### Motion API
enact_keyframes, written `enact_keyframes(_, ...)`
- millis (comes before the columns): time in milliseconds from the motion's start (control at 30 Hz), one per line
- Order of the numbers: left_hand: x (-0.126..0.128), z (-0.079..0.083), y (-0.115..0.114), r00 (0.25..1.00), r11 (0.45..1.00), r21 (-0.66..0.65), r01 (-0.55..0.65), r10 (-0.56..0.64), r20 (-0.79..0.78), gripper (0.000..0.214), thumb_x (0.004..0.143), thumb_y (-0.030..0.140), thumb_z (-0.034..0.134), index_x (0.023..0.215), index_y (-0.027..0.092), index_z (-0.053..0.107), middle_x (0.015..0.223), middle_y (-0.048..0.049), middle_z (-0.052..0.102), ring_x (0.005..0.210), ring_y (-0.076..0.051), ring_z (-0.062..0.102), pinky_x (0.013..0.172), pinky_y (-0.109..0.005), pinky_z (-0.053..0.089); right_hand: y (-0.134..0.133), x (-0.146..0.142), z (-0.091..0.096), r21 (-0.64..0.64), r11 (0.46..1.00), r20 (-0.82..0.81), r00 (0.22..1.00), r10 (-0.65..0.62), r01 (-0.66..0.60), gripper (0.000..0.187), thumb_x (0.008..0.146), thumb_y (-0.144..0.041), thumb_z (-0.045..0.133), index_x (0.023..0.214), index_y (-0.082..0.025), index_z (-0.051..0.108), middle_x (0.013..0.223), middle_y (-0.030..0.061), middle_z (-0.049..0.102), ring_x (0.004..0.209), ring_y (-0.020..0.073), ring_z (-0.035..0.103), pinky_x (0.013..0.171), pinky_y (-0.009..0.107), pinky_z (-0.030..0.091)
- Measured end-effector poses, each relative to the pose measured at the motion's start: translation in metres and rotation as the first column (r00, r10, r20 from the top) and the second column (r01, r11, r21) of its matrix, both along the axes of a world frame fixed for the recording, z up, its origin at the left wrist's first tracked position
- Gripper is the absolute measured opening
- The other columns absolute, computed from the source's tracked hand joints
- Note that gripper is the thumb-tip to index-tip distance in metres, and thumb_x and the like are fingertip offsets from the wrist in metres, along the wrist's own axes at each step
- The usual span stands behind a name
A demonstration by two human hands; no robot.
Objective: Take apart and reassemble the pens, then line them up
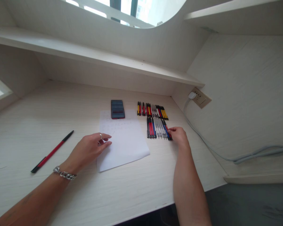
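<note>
My left hand [91, 146] hovers over or rests at the left edge of a sheet of white paper [124, 144], its fingers apart and nothing in them. At the right end of the nearer row of pens [152, 128], my right hand [177, 135] has its fingertips closed on a red pen [169, 135]; the hand partly hides it. That row runs from black, red and blue pens to clear ones. Behind it lies a farther row of pens [149, 109] in yellow, red, black and clear. A single red and black pen [53, 151] lies left of my left hand.
A dark phone [117, 109] lies at the paper's top edge. A shelf [96, 59] overhangs the back of the white desk [132, 191]. On the right wall, a white plug [192, 95] sits in a socket, and its grey cable [209, 147] trails along the desk's right side.
</note>
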State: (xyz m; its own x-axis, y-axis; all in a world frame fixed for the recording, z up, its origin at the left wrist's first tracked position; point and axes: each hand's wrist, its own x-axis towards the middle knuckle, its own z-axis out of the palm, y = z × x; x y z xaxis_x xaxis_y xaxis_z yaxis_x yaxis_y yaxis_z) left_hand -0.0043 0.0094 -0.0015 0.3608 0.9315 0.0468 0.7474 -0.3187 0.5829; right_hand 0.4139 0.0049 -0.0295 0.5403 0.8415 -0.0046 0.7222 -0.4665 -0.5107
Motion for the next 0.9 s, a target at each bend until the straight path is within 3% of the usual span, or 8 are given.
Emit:
enact_keyframes(300, -0.011, 0.003, 0.009, 0.995, 0.998, 0.037, -0.055, 0.058, -0.075, 0.033, 0.083, 0.047, 0.051, 0.097, 0.024, 0.069, 0.09, -0.0026, 0.072, 0.078, -0.02, 0.064, 0.071, -0.03, 0.047, 0.0, -0.006, 0.009, 0.0, 1.0, 0.054, 0.998, -0.02, 0.02, 0.033, 0.076, -0.043, 0.056, 0.088, -0.019, 0.075, 0.083, 0.011, 0.073, 0.074, 0.0234, 0.065, 0.064, 0.03, 0.044)
enact_keyframes(467, -0.045, 0.017, 0.025, 0.954, 0.982, 0.06, -0.179, 0.188, -0.232, 0.028, 0.081, 0.044, 0.05, 0.087, 0.025, 0.07, 0.088, -0.0037, 0.073, 0.082, -0.023, 0.064, 0.071, -0.031, 0.044, 0.005, -0.022, 0.02, 0.215, 0.974, 0.159, 0.982, -0.1, 0.064, 0.038, 0.077, -0.044, 0.054, 0.094, -0.016, 0.074, 0.088, 0.0136, 0.072, 0.08, 0.0277, 0.064, 0.068, 0.034, 0.043)
enact_keyframes(667, -0.103, 0.032, 0.031, 0.836, 0.898, 0.016, -0.441, 0.417, -0.356, 0.03, 0.073, 0.046, 0.054, 0.084, 0.024, 0.072, 0.088, -0.0072, 0.072, 0.081, -0.027, 0.063, 0.067, -0.033, 0.042, 0.008, -0.066, 0.033, 0.353, 0.929, 0.1, 0.992, 0.082, -0.113, 0.036, 0.078, -0.044, 0.054, 0.091, -0.018, 0.074, 0.081, 0.0098, 0.072, 0.073, 0.0242, 0.064, 0.067, 0.033, 0.044)
enact_keyframes(900, -0.12, 0.022, 0.032, 0.844, 0.883, -0.138, -0.448, 0.367, -0.39, 0.03, 0.059, 0.047, 0.062, 0.074, 0.024, 0.073, 0.075, -0.0072, 0.072, 0.07, -0.025, 0.064, 0.058, -0.029, 0.041, 0.002, -0.097, 0.038, 0.356, 0.892, 0.085, 0.961, 0.265, -0.278, 0.033, 0.081, -0.044, 0.053, 0.089, -0.019, 0.073, 0.08, 0.007, 0.072, 0.07, 0.0207, 0.062, 0.066, 0.031, 0.044)
